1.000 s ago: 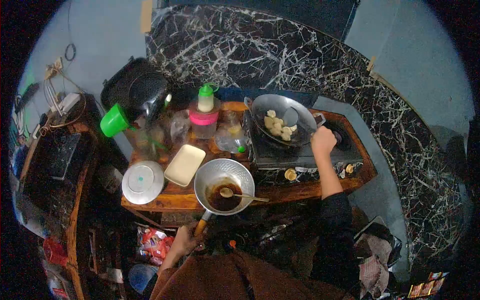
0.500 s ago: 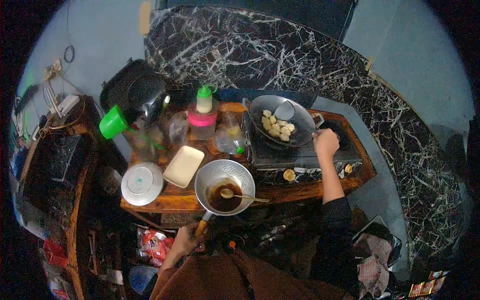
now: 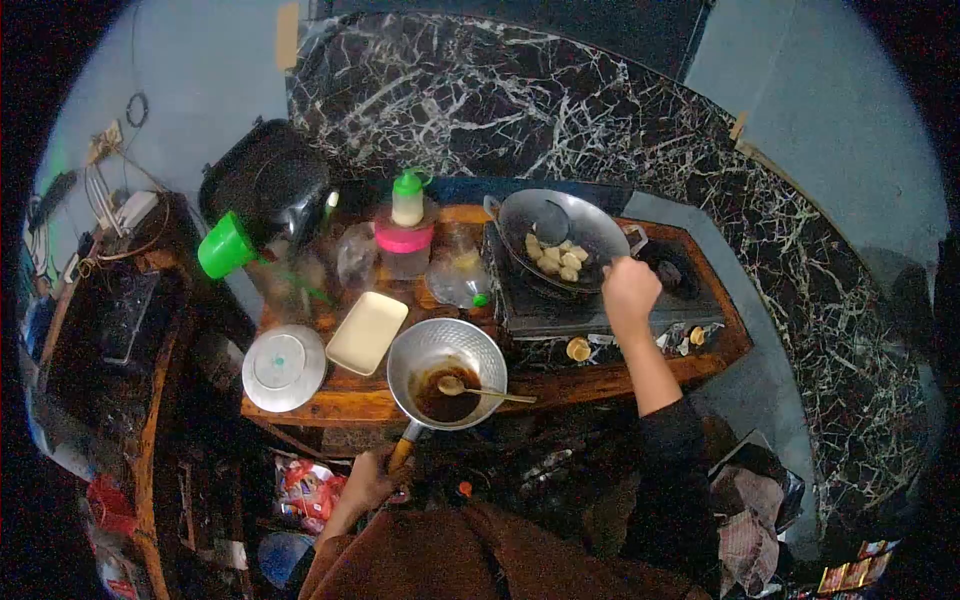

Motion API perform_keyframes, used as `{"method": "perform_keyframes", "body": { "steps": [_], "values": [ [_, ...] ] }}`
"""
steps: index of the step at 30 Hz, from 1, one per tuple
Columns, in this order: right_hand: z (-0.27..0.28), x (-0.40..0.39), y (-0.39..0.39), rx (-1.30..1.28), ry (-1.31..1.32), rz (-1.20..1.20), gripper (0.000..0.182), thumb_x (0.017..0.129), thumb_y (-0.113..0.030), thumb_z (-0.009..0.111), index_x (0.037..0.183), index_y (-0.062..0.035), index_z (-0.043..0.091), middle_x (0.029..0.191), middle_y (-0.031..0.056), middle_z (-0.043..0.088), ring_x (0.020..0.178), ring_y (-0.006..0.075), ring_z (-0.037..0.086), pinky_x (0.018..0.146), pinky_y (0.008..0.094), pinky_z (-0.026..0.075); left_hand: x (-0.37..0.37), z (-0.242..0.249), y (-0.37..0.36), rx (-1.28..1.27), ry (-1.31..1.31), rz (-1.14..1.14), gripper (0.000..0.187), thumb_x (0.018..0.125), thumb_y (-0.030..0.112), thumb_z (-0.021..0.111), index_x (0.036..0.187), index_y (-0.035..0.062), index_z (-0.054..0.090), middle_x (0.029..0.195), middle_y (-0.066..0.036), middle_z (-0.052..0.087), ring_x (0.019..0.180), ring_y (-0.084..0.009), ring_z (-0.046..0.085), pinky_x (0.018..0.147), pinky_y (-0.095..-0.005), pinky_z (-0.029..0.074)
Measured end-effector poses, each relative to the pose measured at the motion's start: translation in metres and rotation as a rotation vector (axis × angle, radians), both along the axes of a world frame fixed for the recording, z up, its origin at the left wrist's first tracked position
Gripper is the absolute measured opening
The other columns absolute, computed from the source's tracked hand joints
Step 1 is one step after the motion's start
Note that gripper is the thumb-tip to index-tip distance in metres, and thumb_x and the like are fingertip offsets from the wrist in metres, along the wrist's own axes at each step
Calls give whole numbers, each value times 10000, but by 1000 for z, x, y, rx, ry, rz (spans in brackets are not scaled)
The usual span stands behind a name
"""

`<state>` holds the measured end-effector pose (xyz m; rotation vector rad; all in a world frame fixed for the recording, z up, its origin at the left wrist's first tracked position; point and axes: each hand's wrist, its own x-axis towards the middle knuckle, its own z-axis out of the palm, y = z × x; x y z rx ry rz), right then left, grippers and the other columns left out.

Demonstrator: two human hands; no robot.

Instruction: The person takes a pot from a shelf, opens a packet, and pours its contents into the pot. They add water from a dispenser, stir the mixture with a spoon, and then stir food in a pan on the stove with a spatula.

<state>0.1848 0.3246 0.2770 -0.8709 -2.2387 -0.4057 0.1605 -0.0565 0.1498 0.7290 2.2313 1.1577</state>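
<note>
My left hand [image 3: 370, 478] is wrapped round the wooden handle of a silver pan [image 3: 490, 350], which holds dark brown sauce and a spoon [image 3: 505, 396]. At the dark wok [image 3: 600, 225] on the stove, my right hand [image 3: 631, 290] is closed by the right rim, gripping a spatula [image 3: 552, 222] whose blade is inside the wok; its handle is mostly hidden. Pale food chunks [image 3: 558, 260] lie in the wok beside the blade. Left of the pan are a cream tray [image 3: 368, 333] and an upturned plate [image 3: 284, 368].
Behind the tray stand a green-capped bottle [image 3: 407, 200], a pink-banded container [image 3: 404, 240] and a clear bottle [image 3: 457, 285]. A green cup [image 3: 226, 246] is at the left. Stove knobs [image 3: 578, 348] face me. Cloths [image 3: 748, 540] lie at lower right.
My right hand has moved left along the wok's near rim, and the spatula blade has shifted left. The silver pan has moved very slightly left.
</note>
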Motion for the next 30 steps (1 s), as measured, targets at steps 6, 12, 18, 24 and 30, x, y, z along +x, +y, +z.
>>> {"method": "perform_keyframes", "body": {
  "steps": [6, 12, 18, 24, 30],
  "values": [
    [-10, -23, -5, -9, -178, 0, 123, 679, -77, 467, 610, -47, 564, 611, 145, 570, 570, 271, 579, 496, 356, 456, -4, -13, -1, 118, 159, -19, 296, 699, 180, 597, 912, -17, 539, 681, -138, 574, 582, -144, 551, 550, -296, 435],
    [-19, -32, 11, 45, -221, 25, 140, 705, -110, 473, 626, -45, 569, 601, 141, 567, 552, 268, 577, 468, 345, 451, -2, -17, -4, 96, 178, -7, 293, 693, 177, 609, 896, -22, 537, 651, -127, 563, 560, -140, 532, 544, -298, 433],
    [-16, -21, 20, 75, -79, 24, 120, 700, -140, 533, 638, -45, 571, 554, 126, 549, 524, 260, 567, 468, 347, 450, 2, 13, -1, 0, -43, 35, 266, 699, 146, 603, 900, -17, 540, 635, -97, 559, 560, -126, 533, 534, -301, 436],
    [-18, -19, 24, 119, -100, 38, 137, 678, -101, 473, 589, -43, 559, 571, 123, 565, 515, 249, 576, 467, 333, 459, -2, -12, -4, 54, 79, 7, 298, 696, 161, 598, 924, -19, 531, 640, -122, 559, 571, -132, 542, 557, -310, 440],
    [-34, -29, 42, 138, -97, 50, 142, 695, -133, 488, 609, -53, 567, 570, 120, 562, 508, 253, 569, 465, 349, 452, -2, -20, -4, 91, 132, -7, 268, 698, 176, 587, 890, -7, 547, 677, -159, 569, 595, -161, 567, 564, -321, 434]
  ]
}}
